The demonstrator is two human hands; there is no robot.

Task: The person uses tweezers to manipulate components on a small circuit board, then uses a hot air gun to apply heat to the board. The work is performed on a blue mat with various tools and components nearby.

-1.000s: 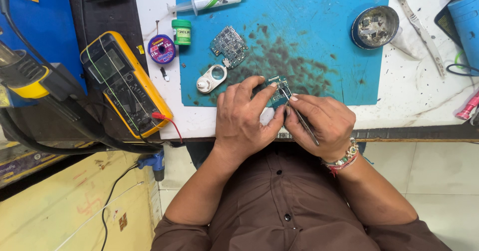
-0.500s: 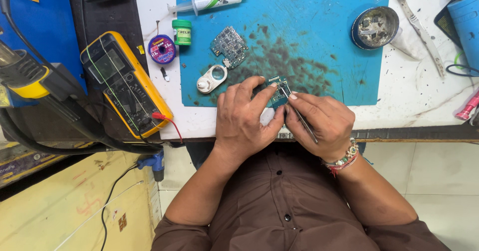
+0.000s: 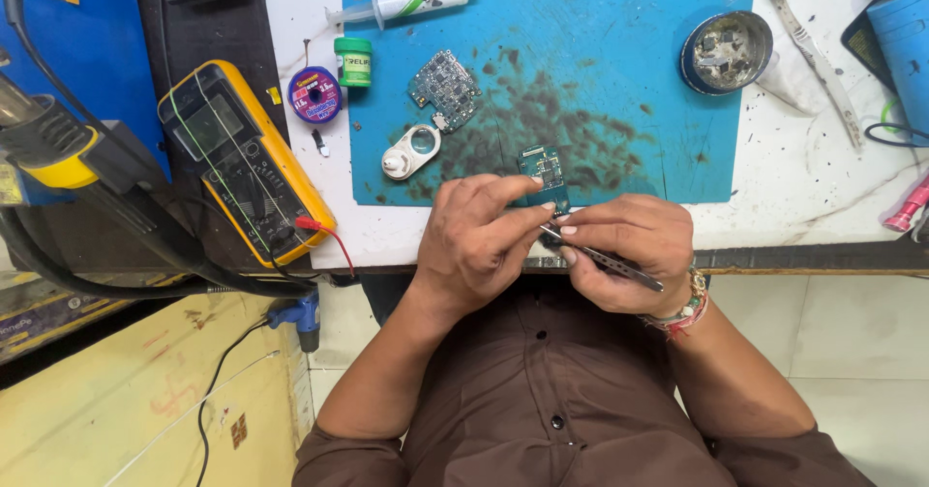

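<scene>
The left hand pinches the small green circuit board, lying at one o'clock from it, while the right hand clamps tweezers pointing toward ten o'clock.

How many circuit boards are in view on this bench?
2. One small circuit board sits at the left hand fingertips on the blue mat; a second circuit board lies farther up the mat, beside a white ring-shaped part.

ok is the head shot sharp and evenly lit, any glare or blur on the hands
Head view: even, soft light; sharp on the left hand, right hand, tweezers and small board, no motion blur; only faint shadow under the hands on the blue mat; slight sheen on the meter; edges bend a little.
</scene>
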